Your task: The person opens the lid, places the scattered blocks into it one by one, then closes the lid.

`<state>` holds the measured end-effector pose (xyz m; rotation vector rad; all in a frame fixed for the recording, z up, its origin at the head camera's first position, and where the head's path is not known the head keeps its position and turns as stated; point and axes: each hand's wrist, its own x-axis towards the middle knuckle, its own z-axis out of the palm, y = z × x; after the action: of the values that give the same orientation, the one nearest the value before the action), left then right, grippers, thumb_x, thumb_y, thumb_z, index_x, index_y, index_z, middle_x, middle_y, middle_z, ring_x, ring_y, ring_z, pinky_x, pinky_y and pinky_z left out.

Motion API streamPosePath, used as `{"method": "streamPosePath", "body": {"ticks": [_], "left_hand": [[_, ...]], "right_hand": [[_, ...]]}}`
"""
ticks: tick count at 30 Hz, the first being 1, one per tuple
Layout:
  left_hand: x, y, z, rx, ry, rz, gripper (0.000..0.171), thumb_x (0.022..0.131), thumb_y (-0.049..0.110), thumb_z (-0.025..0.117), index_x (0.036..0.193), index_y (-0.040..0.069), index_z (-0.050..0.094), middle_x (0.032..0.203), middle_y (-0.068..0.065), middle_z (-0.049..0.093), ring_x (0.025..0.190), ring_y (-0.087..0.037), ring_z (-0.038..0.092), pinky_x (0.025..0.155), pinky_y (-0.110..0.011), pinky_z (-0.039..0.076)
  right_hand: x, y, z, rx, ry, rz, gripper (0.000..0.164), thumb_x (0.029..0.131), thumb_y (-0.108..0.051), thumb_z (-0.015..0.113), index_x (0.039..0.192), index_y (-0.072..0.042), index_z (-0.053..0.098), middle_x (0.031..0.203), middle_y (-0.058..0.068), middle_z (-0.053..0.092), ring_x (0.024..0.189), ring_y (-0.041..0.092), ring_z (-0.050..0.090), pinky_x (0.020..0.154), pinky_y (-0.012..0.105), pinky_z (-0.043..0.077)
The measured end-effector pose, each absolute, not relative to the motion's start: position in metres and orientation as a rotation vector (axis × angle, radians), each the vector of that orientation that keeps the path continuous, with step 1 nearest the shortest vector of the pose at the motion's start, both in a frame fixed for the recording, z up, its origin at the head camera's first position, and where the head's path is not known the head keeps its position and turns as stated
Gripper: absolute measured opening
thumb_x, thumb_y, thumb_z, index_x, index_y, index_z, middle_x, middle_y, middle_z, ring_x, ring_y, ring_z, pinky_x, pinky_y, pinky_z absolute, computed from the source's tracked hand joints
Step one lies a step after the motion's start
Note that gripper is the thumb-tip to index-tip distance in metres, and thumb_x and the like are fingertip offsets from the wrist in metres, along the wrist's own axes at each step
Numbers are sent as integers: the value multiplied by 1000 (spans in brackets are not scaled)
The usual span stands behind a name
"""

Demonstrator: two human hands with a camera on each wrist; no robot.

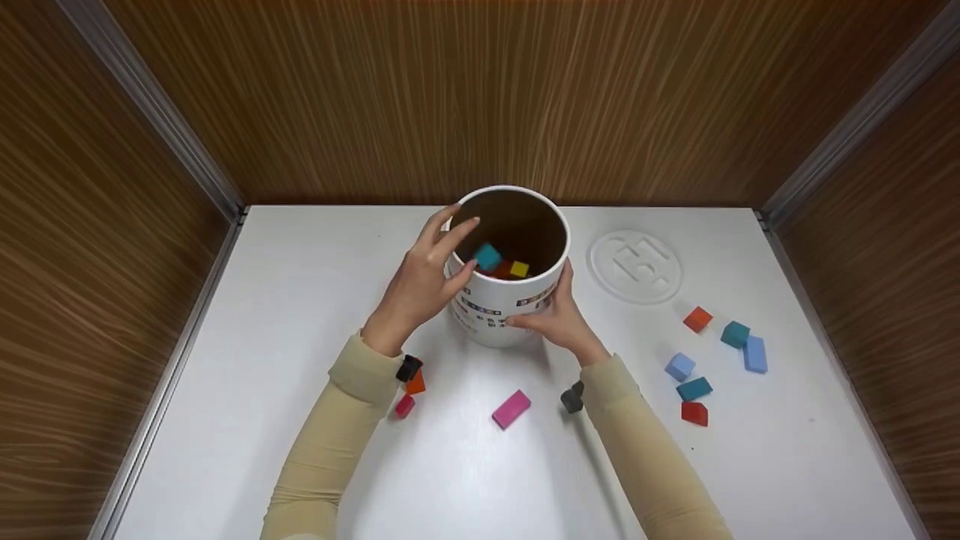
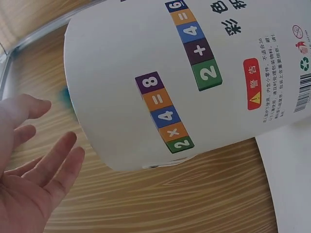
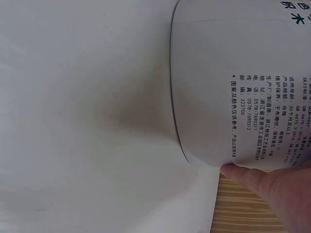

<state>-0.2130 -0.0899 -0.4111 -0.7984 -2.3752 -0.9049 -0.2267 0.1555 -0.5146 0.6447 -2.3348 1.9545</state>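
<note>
Head view | 1 table | 1 tub, table's 12 o'clock | 2 hands: left hand, tub's 9 o'clock, fingers spread, empty; right hand, 4 o'clock, fingers gripping tub | 1 lid, 3 o'clock | 6 blocks, 4 o'clock, well apart

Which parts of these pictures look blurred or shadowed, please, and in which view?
Head view: the teal block at the container's mouth looks slightly blurred, and a shadow runs along the table beside the right sleeve; left wrist view: a teal patch past the container's edge is smeared, the printed sums sharp; right wrist view: a soft shadow lies beside the container.
</note>
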Motion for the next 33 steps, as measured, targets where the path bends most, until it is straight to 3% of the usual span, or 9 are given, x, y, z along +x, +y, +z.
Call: {"method": "streamPosePath", "body": {"ticks": [4,10,17,22,33], "left_hand": [[-210,-94,-413,-774,-2370,-858,53,87,13,74,136,9,57,144,-17,43,111,-28,62,89,-36,54],[-199,-112,-427,-692,-2375,-828,46,86,15,76,129,7,62,131,-13,52,109,-24,61,85,-34,55],[-184,-140,-460,-577,-2507,-856,40,84,14,77,121,5,65,118,-10,56,101,-22,62,82,-33,56],[-176,-158,-487,-500,-2723,-934,41,85,16,78,122,5,65,116,-9,59,96,-25,62,78,-36,56],[-171,-172,-533,-349,-3101,-1022,53,83,29,80,127,6,63,115,-14,63,97,-28,62,80,-43,55]], "right_hand": [[-227,156,-514,637,-2342,1956,133,66,-1,90,153,-13,-9,157,20,12,141,39,20,117,52,13],[-235,157,-529,625,-2346,1957,136,65,-7,92,153,-21,-10,158,13,12,141,34,21,117,52,14],[-228,156,-515,635,-2334,1979,131,65,-1,90,153,-8,-8,157,22,11,140,41,20,116,55,13],[-228,156,-513,625,-2355,1965,132,66,-2,90,153,-8,-9,157,22,10,141,40,19,117,55,11],[-229,156,-515,675,-2317,1986,132,66,1,89,152,-7,-10,156,23,10,140,43,19,117,55,12]]}}
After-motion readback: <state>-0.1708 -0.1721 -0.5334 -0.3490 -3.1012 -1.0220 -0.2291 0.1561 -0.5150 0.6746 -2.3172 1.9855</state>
